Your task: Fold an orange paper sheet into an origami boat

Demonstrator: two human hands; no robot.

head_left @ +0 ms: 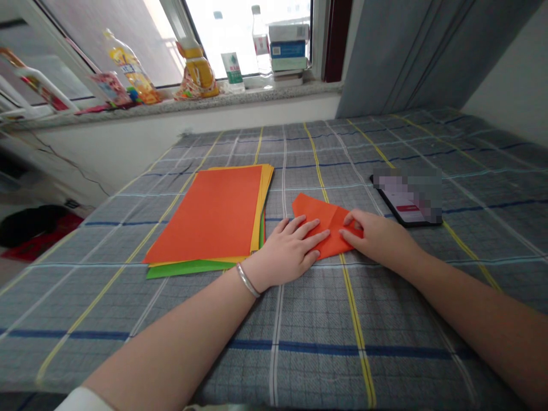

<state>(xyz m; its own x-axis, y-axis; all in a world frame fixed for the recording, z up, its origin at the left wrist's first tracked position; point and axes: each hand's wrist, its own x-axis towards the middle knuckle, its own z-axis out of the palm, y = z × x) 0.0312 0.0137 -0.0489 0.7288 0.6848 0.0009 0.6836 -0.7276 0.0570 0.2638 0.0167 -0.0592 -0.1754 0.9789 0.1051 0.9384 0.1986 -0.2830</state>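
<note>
Head view, nearest first: a white sleeve is cut off at lower left. Plaid cloth spreads before the forearms to its near edge; what it covers is hard to tell. The left hand, a silver bracelet at its wrist, lies flat, fingers spread on the folded orange paper, hiding its lower left part. The right hand pinches the paper's right end between thumb and forefinger, its other fingers mostly hidden. Just left lies a stack of coloured sheets, orange over yellow and green, lower layers largely covered. Beyond the right hand is a phone, its screen pixelated past reading. Farther back, on the window sill, bottles, a green-and-white tube and stacked boxes bear labels too small to read. A grey curtain leaves the top of the frame.
</note>
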